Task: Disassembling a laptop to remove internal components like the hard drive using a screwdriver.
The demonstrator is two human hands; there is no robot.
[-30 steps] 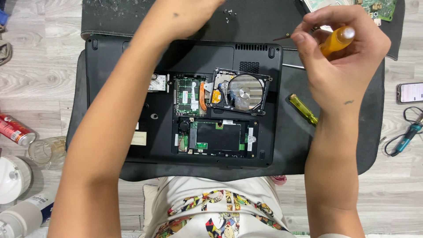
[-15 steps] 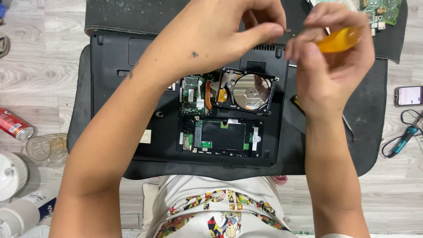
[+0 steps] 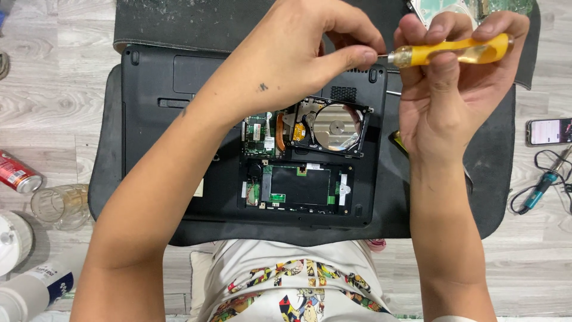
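Note:
A black laptop (image 3: 179,119) lies upside down on a dark mat, its bottom bays uncovered. An opened hard drive (image 3: 330,126) with a shiny platter sits in the upper bay, and green circuit boards (image 3: 298,185) show below it. My right hand (image 3: 447,89) grips a yellow-handled screwdriver (image 3: 459,52) held sideways above the laptop's far right corner. My left hand (image 3: 304,53) reaches across, its thumb and forefinger pinched at the screwdriver's metal tip (image 3: 384,56). Whether something small sits between those fingers is not visible.
A second yellow screwdriver (image 3: 398,142) lies on the mat (image 3: 494,179), partly under my right wrist. A phone (image 3: 548,131) and a blue soldering iron (image 3: 539,191) lie to the right. A red can (image 3: 18,173), a clear glass (image 3: 59,206) and white bottles stand on the left floor.
My left hand came down from the far edge and its fingers closed on the screwdriver's tip. My right hand turned the screwdriver to lie sideways, pointing left.

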